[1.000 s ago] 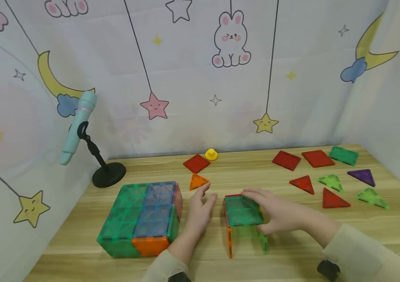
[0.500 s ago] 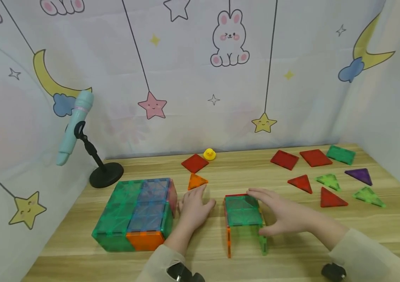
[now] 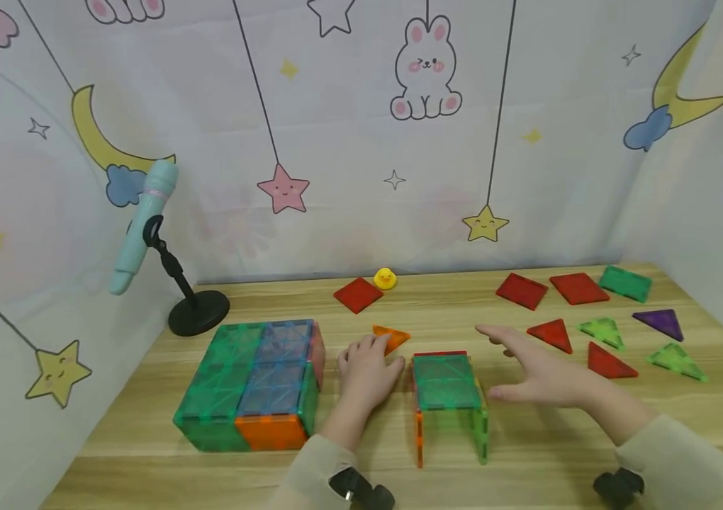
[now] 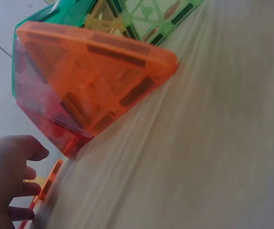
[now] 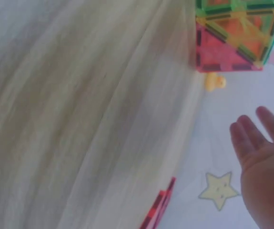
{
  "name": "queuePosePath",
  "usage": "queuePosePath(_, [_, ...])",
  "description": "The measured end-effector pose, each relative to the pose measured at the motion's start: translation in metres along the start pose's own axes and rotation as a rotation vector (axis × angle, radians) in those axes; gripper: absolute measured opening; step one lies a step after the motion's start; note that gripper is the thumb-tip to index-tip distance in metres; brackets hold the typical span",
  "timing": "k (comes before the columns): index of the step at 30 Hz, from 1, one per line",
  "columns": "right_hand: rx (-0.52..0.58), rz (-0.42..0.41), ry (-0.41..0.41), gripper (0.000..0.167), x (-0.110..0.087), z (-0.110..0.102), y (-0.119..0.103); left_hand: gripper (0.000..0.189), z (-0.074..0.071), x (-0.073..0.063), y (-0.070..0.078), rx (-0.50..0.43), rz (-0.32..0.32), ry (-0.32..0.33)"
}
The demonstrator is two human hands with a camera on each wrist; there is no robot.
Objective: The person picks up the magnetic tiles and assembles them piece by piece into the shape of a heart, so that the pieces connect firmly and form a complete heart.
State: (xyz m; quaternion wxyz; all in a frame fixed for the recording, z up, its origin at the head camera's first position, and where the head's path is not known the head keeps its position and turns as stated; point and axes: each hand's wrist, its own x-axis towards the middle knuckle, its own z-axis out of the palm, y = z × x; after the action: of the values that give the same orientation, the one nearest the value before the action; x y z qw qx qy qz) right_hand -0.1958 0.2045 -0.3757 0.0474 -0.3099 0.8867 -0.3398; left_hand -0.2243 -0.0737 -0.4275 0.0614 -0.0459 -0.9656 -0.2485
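In the head view my left hand (image 3: 368, 372) reaches forward low over the table, its fingertips at the edge of a flat orange triangular magnetic tile (image 3: 396, 340). Its thumb points off to the right, apart from the tile. Just right of that hand stands a small box of magnetic tiles (image 3: 447, 382), green on top, with an orange left side, a light green right side and an open front. My right hand (image 3: 549, 372) hangs beside this box with fingers spread and nothing in them. The right wrist view shows its straight fingers (image 5: 251, 136) apart from the box.
Left of the left hand is a larger green, blue and orange tile block (image 3: 240, 382). Farther back are a red square tile (image 3: 358, 295), a rubber duck (image 3: 385, 278) and a toy microphone on a stand (image 3: 192, 313). Loose tiles, including a purple triangle (image 3: 660, 324), lie at right.
My left hand has come down to the orange triangle, which has slid right toward the small box. My right hand has drawn away from the box to the right.
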Motion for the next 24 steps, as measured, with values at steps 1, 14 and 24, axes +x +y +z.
queuePosePath(1, [-0.008, 0.002, 0.011, 0.085, -0.002, -0.001, 0.002, 0.050, 0.002, 0.001, 0.004, -0.022, 0.014, -0.015])
queuePosePath(14, [0.019, -0.056, 0.010, 0.082, -0.016, 0.007, 0.014, 0.051, 0.007, 0.057, -0.001, -0.304, -0.142, 0.120])
queuePosePath(24, [0.027, 0.004, 0.026, 0.080, -0.030, 0.003, 0.021, 0.053, 0.006, 0.071, -0.016, 0.053, -0.187, 0.112])
